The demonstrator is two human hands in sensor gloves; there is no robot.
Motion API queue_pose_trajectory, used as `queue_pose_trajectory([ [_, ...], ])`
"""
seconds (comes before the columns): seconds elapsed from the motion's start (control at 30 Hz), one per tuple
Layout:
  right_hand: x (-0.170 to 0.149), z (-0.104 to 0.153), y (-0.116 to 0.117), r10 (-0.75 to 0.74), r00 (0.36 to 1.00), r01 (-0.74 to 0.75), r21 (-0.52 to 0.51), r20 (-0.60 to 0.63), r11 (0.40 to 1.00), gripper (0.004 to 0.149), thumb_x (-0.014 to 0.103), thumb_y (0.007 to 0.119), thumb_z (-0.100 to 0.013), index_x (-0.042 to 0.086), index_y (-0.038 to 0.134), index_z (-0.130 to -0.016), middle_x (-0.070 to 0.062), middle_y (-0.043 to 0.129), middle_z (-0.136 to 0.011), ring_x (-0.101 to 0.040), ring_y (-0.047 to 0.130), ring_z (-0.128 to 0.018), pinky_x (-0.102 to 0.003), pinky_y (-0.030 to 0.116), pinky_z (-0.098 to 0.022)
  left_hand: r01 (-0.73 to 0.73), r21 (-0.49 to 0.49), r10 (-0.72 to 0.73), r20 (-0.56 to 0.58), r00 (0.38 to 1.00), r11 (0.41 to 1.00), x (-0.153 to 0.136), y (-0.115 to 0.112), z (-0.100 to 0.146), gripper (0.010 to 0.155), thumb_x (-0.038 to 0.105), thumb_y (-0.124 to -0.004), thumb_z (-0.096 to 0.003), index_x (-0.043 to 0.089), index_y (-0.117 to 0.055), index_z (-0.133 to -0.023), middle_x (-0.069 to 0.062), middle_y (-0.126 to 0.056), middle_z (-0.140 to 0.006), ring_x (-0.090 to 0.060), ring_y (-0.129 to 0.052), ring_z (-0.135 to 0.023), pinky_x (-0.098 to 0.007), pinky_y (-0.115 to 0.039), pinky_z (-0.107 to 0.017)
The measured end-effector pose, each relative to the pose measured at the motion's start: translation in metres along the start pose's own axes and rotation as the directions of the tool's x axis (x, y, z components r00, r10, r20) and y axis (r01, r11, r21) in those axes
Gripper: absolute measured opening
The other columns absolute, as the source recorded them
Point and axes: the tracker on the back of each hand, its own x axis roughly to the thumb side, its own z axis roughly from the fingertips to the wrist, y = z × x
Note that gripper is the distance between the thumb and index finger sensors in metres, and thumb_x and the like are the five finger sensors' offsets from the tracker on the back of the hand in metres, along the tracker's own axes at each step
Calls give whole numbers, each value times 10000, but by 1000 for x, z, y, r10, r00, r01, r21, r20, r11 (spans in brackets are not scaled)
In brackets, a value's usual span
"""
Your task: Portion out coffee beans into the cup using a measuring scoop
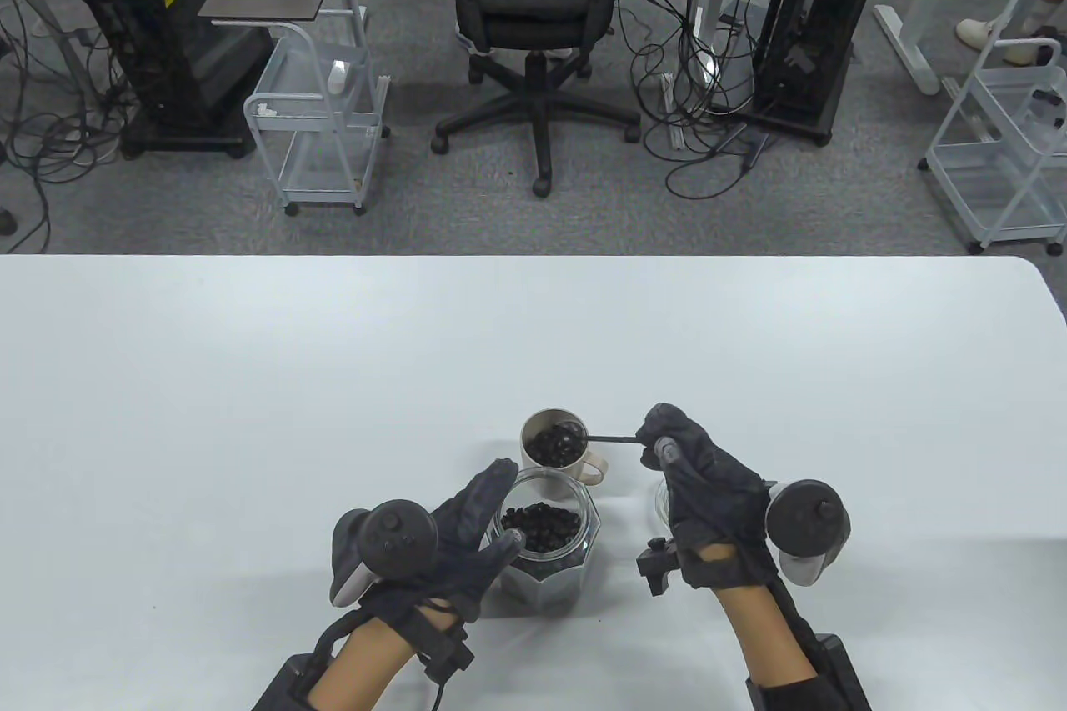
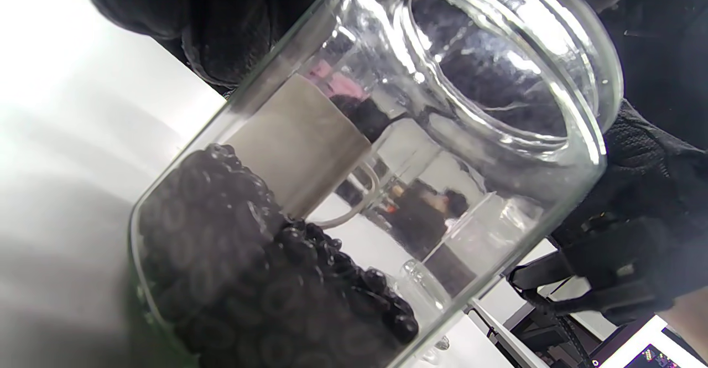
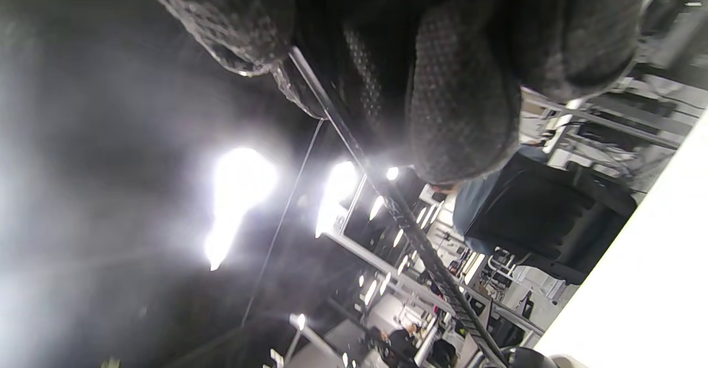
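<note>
Your left hand wraps the glass jar, fingers curved along its far-left wall and thumb on the near side, steadying it; your right hand pinches the end of the measuring scoop, whose thin dark handle runs leftward from your fingertips to a bowl sitting over the mouth of the cup. You appear to be at the tipping step: the bowl hangs above beans already in the cup, so the next move likely calls for a roll of your right wrist, keeping the bowl inside the rim so nothing skitters out. Beneath both hands lies the white table, smooth and matte. The jar, inside your left palm, is clear, faceted, thick-walled glass with a round open neck, slick to hold. The cup, just beyond the jar and left of your right fingertips, is pale, cylindrical, with a loop handle. The coffee beans are small, dark, glossy ovals, prone to rolling.
</note>
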Motion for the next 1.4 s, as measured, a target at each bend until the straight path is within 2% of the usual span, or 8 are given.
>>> queue_pose_trajectory([
  [0.17, -14, 3, -17, -238, 959, 204, -207, -154, 957, 436, 316, 759, -519, 125, 783, -909, -248, 898, -752, -448, 1020, -511, -593, 785, -431, 4, 9, -4, 8, 1000, 1000, 0, 0, 0, 838, 722, -549, -470, 261, -352, -1141, -238, -555, -1136, -545, -739, -951, -682, -593, -641],
  [0.33, -23, 6, -32, -325, 925, 246, -341, -196, 907, 435, 327, 749, -524, 115, 778, -903, -238, 905, -733, -429, 1021, -490, -579, 790, -422, -1, 16, 1, 19, 1000, 1000, 0, 2, 0, 828, 709, -552, -473, 257, -365, -1142, -230, -543, -1143, -549, -724, -958, -687, -583, -644],
  [0.63, -22, 5, -46, -326, 930, 235, -404, -171, 884, 433, 341, 741, -531, 120, 773, -902, -223, 907, -730, -411, 1025, -486, -569, 796, -425, 21, 92, -23, 16, 1000, 996, -3, 21, 4, 826, 707, -543, -475, 250, -376, -1143, -216, -534, -1153, -549, -709, -971, -694, -572, -649],
  [0.87, -21, 6, -53, -309, 938, 216, -430, -158, 877, 434, 344, 739, -533, 121, 769, -904, -222, 903, -733, -410, 1022, -490, -568, 793, -429, 139, 191, -122, -99, 988, 972, -26, 57, 14, 825, 709, -534, -477, 259, -365, -1148, -210, -490, -1173, -557, -648, -1003, -713, -525, -663],
  [1.03, -19, 6, -61, -237, 964, 156, -470, -119, 869, 429, 348, 750, -529, 124, 783, -893, -215, 914, -719, -404, 1026, -476, -565, 798, -423, 169, 184, -114, -276, 954, 968, -57, 68, 18, 824, 702, -549, -478, 250, -379, -1146, -212, -458, -1177, -573, -580, -1022, -726, -489, -666],
  [1.13, -13, 5, -70, -166, 983, 108, -490, -77, 865, 420, 352, 773, -523, 131, 805, -879, -219, 924, -708, -406, 1032, -466, -567, 802, -417, 255, 141, -193, -348, 917, 957, -69, 69, 17, 821, 697, -557, -480, 246, -385, -1145, -211, -446, -1179, -577, -556, -1029, -728, -479, -667],
  [1.27, 0, 2, -81, -23, 1000, 18, -510, -4, 860, 416, 345, 804, -504, 142, 839, -865, -237, 948, -683, -415, 1061, -436, -570, 828, -382, 295, 83, -244, -377, 893, 952, -75, 65, 14, 818, 694, -556, -481, 240, -397, -1142, -213, -453, -1175, -575, -565, -1026, -727, -482, -666],
  [1.4, 20, -7, -97, 229, 973, -186, -470, 35, 863, 415, 351, 813, -498, 155, 854, -863, -231, 959, -685, -417, 1078, -448, -573, 840, -383, 316, 44, -278, -375, 885, 948, -75, 62, 9, 817, 690, -559, -480, 237, -402, -1142, -214, -453, -1175, -578, -563, -1026, -731, -479, -665],
])
